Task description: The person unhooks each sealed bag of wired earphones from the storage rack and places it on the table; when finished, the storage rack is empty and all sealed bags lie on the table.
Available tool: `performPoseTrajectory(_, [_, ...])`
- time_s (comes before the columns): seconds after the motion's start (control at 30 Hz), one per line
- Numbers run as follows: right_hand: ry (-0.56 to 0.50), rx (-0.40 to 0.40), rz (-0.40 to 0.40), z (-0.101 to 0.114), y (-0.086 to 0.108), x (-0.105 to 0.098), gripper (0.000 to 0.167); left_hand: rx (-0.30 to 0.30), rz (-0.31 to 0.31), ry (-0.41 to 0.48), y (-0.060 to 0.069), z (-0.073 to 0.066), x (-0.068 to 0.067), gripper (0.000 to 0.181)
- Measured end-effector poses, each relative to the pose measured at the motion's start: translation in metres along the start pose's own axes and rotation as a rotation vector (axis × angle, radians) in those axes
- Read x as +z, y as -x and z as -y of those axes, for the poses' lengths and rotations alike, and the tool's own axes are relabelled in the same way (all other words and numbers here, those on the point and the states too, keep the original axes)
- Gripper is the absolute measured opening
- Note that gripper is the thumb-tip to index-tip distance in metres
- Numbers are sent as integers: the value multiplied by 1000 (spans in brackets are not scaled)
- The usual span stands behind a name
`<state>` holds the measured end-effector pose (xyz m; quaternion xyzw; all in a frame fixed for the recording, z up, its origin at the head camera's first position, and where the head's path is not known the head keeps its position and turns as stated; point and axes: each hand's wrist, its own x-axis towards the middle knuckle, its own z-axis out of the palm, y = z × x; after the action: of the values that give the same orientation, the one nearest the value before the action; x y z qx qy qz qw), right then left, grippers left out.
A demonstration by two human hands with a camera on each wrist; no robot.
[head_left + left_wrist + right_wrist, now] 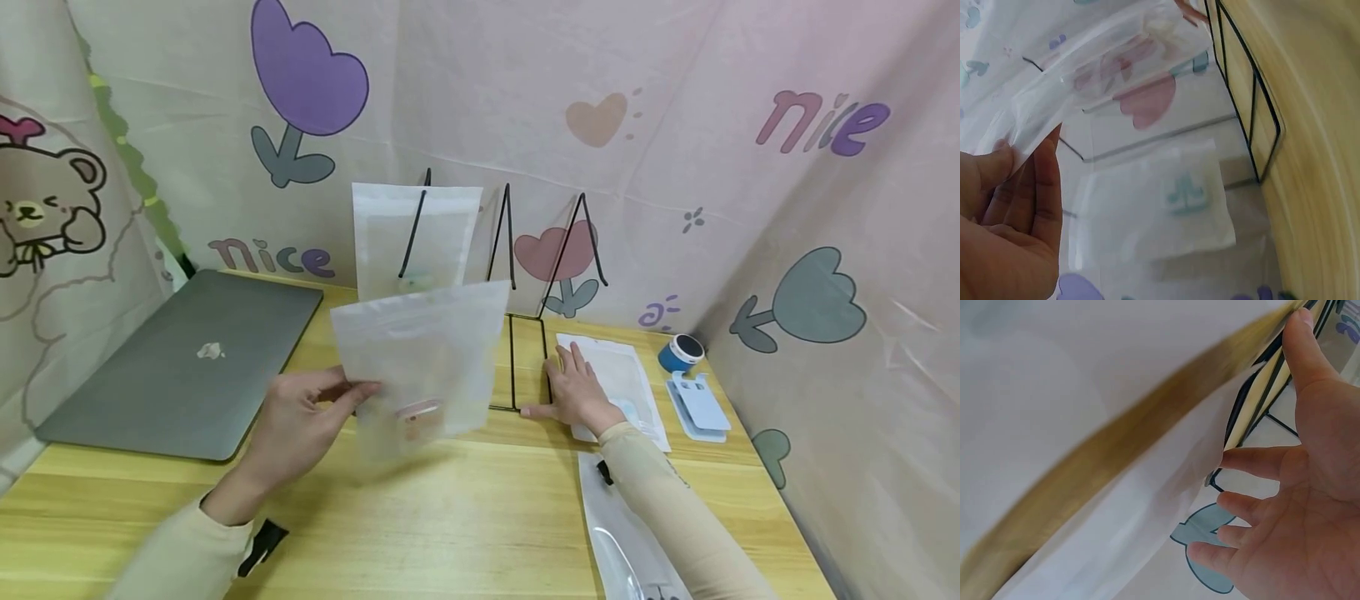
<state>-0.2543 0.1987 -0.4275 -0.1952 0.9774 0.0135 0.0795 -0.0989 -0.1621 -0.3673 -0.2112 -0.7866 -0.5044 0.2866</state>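
Observation:
My left hand (303,425) pinches the left edge of a translucent zip bag (442,350) between thumb and fingers. The bag is raised above the wooden table and has a small reddish item low inside. Behind it, a second frosted bag (375,250) stands in the left slot of a black wire rack (512,358); the left wrist view shows a green print (1185,192) through it. My right hand (573,387), fingers spread, is at the rack's right side, with the thumb by its base wire. Under that hand's fingers and wrist lies a white bag (626,375).
A closed grey laptop (202,358) lies at the left. Another bag (611,517) lies front right, partly beneath the right forearm. At the far right are a blue, white-topped round object (680,354) and a light blue folding stand (700,407). A printed curtain (480,100) hangs behind.

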Motion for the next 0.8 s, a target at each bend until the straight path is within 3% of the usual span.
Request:
performPoseTrajectory(0.13, [-7, -10, -18, 0, 1, -2, 101, -80, 109, 128, 6, -6, 11, 16])
performPoseTrajectory(0.3, [-4, -18, -23, -1, 3, -1, 94, -252, 267, 308, 13, -4, 25, 5])
performPoseTrajectory(0.5, [-125, 16, -10, -3, 4, -1, 67, -445, 445, 439, 27, 5, 50, 17])
performPoseTrajectory(0.6, [-158, 28, -13, -2, 3, -1, 65, -488, 493, 494, 32, 7, 58, 20])
performPoseTrajectory(0.8, [-65, -2, -7, -2, 2, -2, 61, -547, 589, 580, 38, 12, 70, 21])
